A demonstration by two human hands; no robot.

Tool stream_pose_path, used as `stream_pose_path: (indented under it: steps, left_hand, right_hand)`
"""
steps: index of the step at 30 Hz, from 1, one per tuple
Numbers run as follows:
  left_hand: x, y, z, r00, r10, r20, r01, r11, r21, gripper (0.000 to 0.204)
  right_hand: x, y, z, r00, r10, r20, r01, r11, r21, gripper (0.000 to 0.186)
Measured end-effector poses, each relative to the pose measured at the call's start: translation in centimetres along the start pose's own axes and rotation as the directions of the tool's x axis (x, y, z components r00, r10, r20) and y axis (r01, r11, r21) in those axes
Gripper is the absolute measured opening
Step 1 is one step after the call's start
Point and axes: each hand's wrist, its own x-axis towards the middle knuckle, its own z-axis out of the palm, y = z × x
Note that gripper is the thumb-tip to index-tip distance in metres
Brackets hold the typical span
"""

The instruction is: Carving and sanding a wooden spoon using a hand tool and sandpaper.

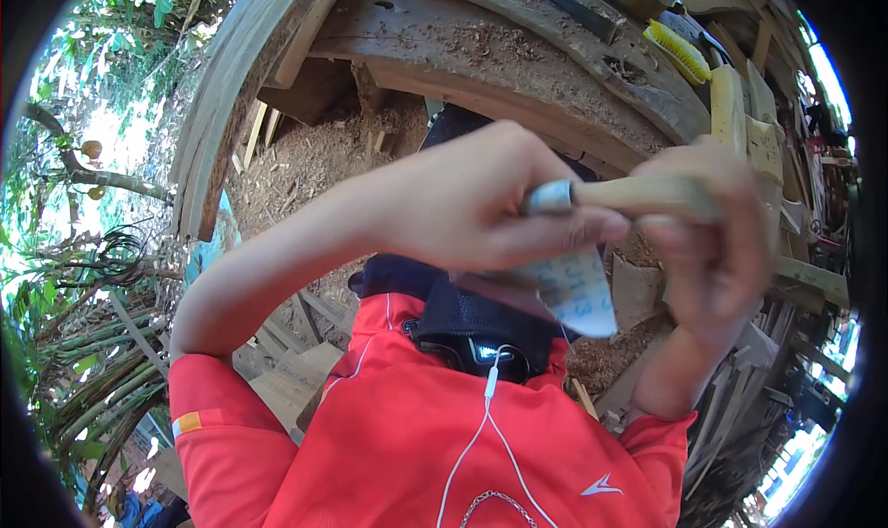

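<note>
Sawdust and offcuts cover the ground under a rough plank workbench (518, 66) that arcs across the twelve o'clock edge, with green trees at nine o'clock. Close to the lens, the left hand's (472, 204) fingers curl shut, thumb pressed along the metal ferrule of a wooden-handled tool (629, 195) and over a folded sheet of pale sandpaper (578, 292) hanging at five o'clock of that hand. At three o'clock, blurred, the right hand (717, 241) wraps closed around the tool's handle. Both forearms rise from the six o'clock edge, elbows bent, out of red shirt sleeves (222, 417). A yellow brush (677, 52) lies on the bench at one o'clock.
</note>
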Motion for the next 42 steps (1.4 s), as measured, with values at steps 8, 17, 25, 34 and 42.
stream_pose_path:
  steps: [8,17,25,34,42]
  left_hand:
    - [0.4,0.7,-0.1,0.994,-0.012,0.109,0.027,0.990,-0.137,0.024]
    - [-0.3,0.3,1.7,0.987,-0.022,0.162,0.089,0.904,-0.418,0.046]
    - [-0.2,0.1,1.4,0.917,-0.022,0.399,0.220,0.861,-0.458,0.039]
    - [-0.5,0.5,1.1,0.914,-0.052,0.402,0.244,0.863,-0.443,0.036]
    - [0.5,-0.3,0.9,0.958,-0.008,0.286,0.120,0.918,-0.378,0.034]
  right_hand:
    - [-0.5,0.6,-2.6,0.976,0.194,-0.103,-0.165,0.957,0.239,0.036]
    - [1.7,1.3,-0.8,0.957,-0.176,0.229,0.148,0.980,0.133,0.035]
    - [-1.8,2.3,-5.3,0.998,0.037,-0.050,-0.031,0.991,0.128,0.045]
    - [1.5,1.8,-0.1,0.946,-0.241,0.218,0.179,0.946,0.270,0.026]
    - [3.0,2.1,-2.2,0.881,-0.189,0.434,0.064,0.956,0.286,0.034]
